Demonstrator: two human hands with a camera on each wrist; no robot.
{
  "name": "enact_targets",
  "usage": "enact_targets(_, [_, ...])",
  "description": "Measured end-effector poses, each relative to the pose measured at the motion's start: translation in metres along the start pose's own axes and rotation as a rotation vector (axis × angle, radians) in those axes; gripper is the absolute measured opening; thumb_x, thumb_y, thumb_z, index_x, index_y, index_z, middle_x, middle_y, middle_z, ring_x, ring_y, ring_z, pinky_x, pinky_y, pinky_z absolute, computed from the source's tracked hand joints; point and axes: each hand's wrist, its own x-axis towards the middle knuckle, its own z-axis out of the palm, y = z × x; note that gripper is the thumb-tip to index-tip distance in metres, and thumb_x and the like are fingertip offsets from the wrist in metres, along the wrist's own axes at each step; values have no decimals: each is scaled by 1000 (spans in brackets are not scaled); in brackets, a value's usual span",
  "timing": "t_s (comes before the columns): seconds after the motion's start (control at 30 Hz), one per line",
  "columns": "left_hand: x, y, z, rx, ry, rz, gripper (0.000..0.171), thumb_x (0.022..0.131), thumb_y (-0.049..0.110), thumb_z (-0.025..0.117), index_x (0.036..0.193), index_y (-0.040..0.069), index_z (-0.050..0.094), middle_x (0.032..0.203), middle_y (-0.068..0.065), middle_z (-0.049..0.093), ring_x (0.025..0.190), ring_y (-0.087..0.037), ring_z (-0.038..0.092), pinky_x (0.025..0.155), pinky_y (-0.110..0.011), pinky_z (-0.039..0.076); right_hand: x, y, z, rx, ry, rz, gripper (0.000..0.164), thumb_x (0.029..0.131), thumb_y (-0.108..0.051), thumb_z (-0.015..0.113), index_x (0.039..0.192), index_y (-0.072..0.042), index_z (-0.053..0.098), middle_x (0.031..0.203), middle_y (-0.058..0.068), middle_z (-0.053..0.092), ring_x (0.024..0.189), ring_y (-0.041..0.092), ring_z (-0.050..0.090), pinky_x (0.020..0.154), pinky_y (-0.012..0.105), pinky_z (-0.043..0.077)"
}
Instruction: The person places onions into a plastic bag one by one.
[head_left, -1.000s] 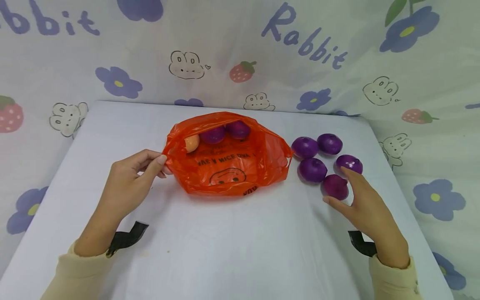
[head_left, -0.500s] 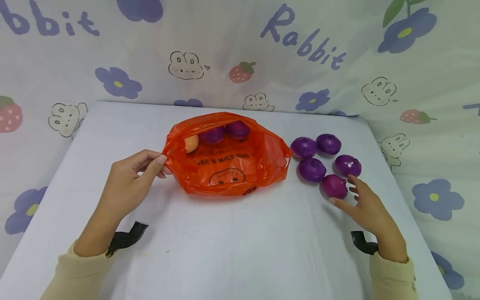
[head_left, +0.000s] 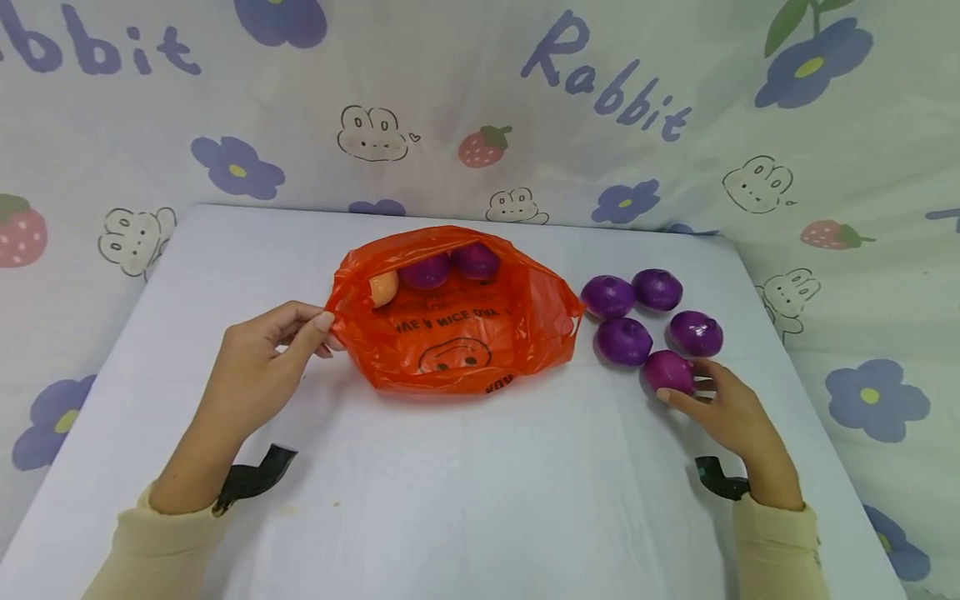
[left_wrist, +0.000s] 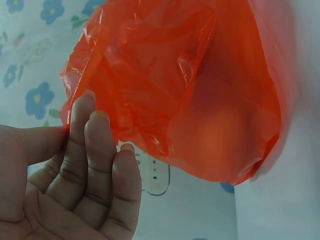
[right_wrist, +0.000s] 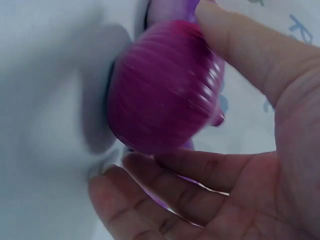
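A red plastic bag [head_left: 450, 358] lies with its mouth spread wide. My left hand [head_left: 262, 362] pinches the bag's left edge between thumb and forefinger; the left wrist view shows the other fingers [left_wrist: 102, 160] off the plastic. Two purple round things [head_left: 476, 261] and an orange one [head_left: 385, 288] show inside the bag. To its right, my right hand [head_left: 723, 408] grips a magenta red onion [head_left: 667, 372], which rests on the table. In the right wrist view, the thumb [right_wrist: 240, 45] lies on one side of the ridged onion and the fingers [right_wrist: 165, 185] on the other.
Several glossy purple onion-like pieces sit close around the held onion, among them a near-left one [head_left: 623, 341] and a right one [head_left: 696, 333]. The white table [head_left: 465, 492] ends at a hanging cloth [head_left: 420, 75] printed with rabbits and flowers.
My right hand has drawn back a little from over the rightmost purple piece and closed its thumb and fingers around the magenta onion. The left hand and bag hold still.
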Motion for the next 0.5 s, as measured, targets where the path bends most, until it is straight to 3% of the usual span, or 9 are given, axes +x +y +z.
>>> enact_targets(0.23, [1, 0, 0, -8, -2, 17, 21, 107, 29, 63, 111, 11, 74, 88, 1, 75, 79, -7, 65, 58, -23, 45, 3, 0, 4, -3, 13, 7, 89, 96, -53, 72, 155, 4, 38, 143, 33, 53, 126, 50, 54, 95, 64, 52])
enact_targets(0.5, [0, 1, -1, -10, -5, 3, 22, 107, 30, 63, 111, 12, 74, 90, -4, 76, 80, -6, 65, 60, -23, 46, 1, -2, 6, 26, 26, 1, 85, 96, -52, 73, 152, 3, 41, 139, 33, 55, 125, 50, 56, 97, 62, 52])
